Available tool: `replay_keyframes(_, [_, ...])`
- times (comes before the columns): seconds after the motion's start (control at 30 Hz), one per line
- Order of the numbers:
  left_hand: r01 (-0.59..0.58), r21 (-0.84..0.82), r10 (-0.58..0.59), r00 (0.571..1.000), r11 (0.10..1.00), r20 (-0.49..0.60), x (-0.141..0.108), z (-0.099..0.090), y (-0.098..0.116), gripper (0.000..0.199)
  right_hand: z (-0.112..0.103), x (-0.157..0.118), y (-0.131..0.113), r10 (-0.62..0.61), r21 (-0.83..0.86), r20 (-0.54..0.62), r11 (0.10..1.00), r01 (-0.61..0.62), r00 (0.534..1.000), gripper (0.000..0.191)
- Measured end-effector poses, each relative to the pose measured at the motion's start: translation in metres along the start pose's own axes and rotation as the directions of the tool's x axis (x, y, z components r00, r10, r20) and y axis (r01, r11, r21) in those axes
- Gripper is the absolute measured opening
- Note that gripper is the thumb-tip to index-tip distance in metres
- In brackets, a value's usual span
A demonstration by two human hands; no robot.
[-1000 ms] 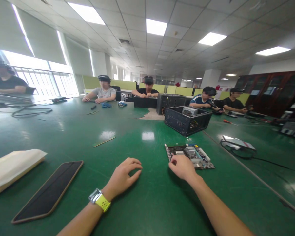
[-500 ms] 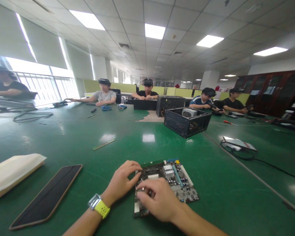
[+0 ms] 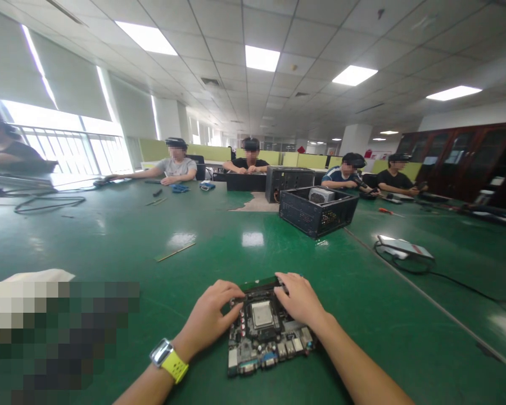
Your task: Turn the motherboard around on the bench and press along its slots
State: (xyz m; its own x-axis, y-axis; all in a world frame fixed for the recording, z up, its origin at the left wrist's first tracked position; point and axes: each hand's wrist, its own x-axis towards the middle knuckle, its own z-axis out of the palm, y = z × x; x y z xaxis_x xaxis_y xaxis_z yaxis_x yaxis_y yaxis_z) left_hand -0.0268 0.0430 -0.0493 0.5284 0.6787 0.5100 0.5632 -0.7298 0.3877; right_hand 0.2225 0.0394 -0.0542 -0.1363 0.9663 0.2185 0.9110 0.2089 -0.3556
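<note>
A motherboard (image 3: 253,343) lies on the green table before me, its row of ports toward me. A square silver processor (image 3: 262,314) sits in its socket. Along the far edge runs a green strip (image 3: 259,283) that looks like a memory stick. At the left side, my left hand (image 3: 215,309) has its fingers bent onto the board by the strip's left end, thumb lower down. My right hand (image 3: 300,298) is at the far right part, fingers reaching over the edge by the strip's other end and hiding the slots beneath. Both hands are closed on the board.
Beyond the board stands an open black computer case (image 3: 318,211) with a power supply (image 3: 321,195). A thin strip (image 3: 176,252) lies ahead to the left. A flat device with a cable (image 3: 405,247) and an orange screwdriver (image 3: 385,210) are to the right. Several people sit around the table.
My right hand has moved from over the processor socket to the board's far right, uncovering the processor and ports. My left hand has stayed at the left side.
</note>
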Motion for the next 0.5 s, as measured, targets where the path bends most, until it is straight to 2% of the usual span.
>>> replay_keyframes(0.3, [0.079,0.118,-0.078,0.997,0.99,-0.01,0.0,0.001,-0.007,0.023,-0.002,-0.002,-0.007,0.043,0.015,-0.06,0.999,-0.042,0.997,0.037])
replay_keyframes(0.5, [0.082,0.101,-0.086,0.996,0.992,0.034,-0.001,0.0,-0.01,0.02,-0.001,-0.003,-0.007,0.039,0.033,-0.063,0.999,-0.037,0.997,0.039])
